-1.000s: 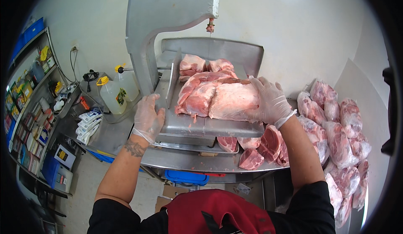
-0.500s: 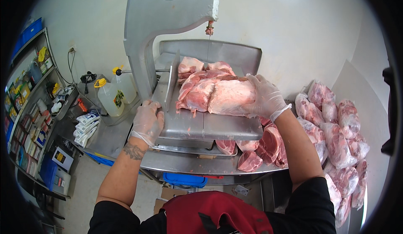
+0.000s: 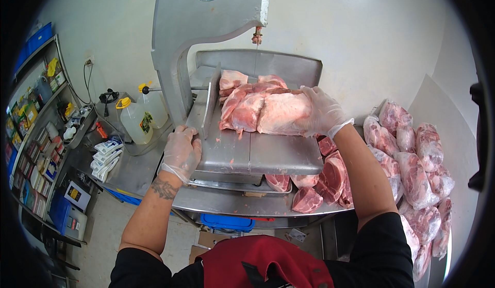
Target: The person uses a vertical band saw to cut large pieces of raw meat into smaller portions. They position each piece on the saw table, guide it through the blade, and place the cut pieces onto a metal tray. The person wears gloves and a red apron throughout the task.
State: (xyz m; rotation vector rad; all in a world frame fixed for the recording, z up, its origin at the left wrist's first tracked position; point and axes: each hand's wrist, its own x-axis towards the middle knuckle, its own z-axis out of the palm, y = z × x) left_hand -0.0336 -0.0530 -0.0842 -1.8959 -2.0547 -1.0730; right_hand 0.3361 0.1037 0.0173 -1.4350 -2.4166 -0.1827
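On the counter (image 3: pixel 206 199) stands a gray meat saw (image 3: pixel 172 35), its metal table (image 3: pixel 278 156) carrying a big slab of meat (image 3: pixel 283 113), with the gloved right hand (image 3: pixel 326 113) spread wide against the slab's right end and the gloved left hand (image 3: pixel 180 149) half-curled at the table's left edge, its grip unclear.

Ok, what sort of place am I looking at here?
Most likely a butcher's cutting room: there's a band saw, a large meat slab on it, and bagged meat piled at the right.
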